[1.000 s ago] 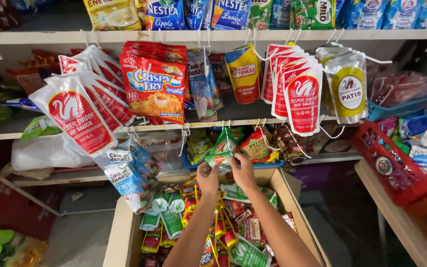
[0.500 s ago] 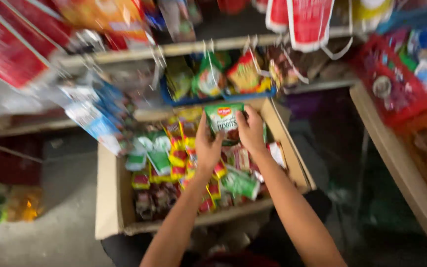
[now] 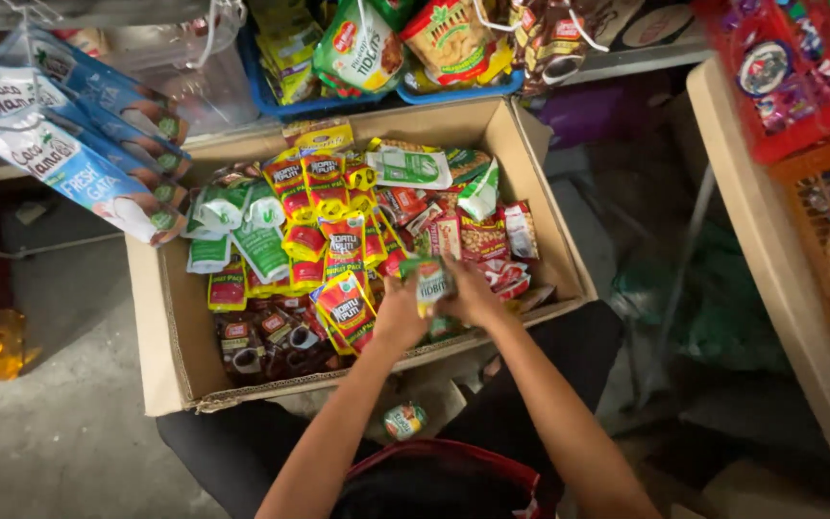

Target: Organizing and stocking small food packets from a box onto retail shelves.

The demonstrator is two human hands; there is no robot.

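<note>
Both hands, left (image 3: 401,315) and right (image 3: 473,296), pinch a green sachet (image 3: 430,282), half hiding it. Red, yellow and green packets fill the box (image 3: 160,327) below.

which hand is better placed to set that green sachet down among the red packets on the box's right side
Right, probably. The right hand grips the green sachet beside the red packets; the left hand sits nearer the yellow sachets.

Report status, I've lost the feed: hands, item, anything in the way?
Left hand and right hand both grip one small green sachet. Held just over the packed cardboard box. Hanging blue-white pouches off left, clear of the hands.
</note>
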